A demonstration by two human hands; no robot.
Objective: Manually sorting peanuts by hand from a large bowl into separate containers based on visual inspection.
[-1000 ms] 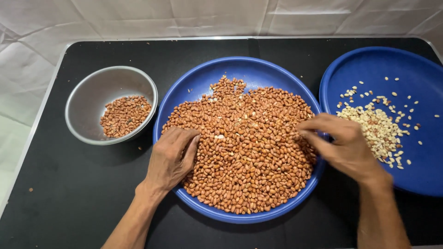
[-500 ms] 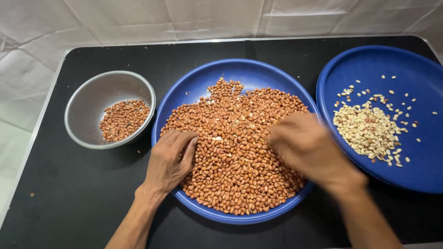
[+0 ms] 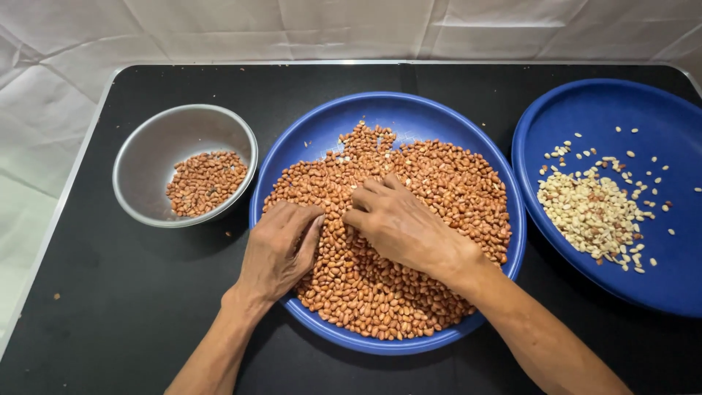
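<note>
Red-skinned peanuts (image 3: 409,292): loose heap filling the centre blue plate (image 3: 409,110). Judged light, hard, dry, apt to roll and scatter; papery skins likely fragile. Best taken singly by fingertip pinch.

Left hand (image 3: 278,252): palm down on the heap's left side, fingers curled loosely into the nuts; whether it grips any cannot be told.

Right hand (image 3: 398,227): centre of heap, fingertips bent down, touching nuts; grasp cannot be told.

Steel bowl (image 3: 157,143): left, holds a small lot of red peanuts.

Second blue plate (image 3: 629,102): right, pale skinless kernels (image 3: 592,212).

Surface: black tabletop (image 3: 110,322), metal-edged. Backdrop: creased white sheeting (image 3: 292,29).
</note>
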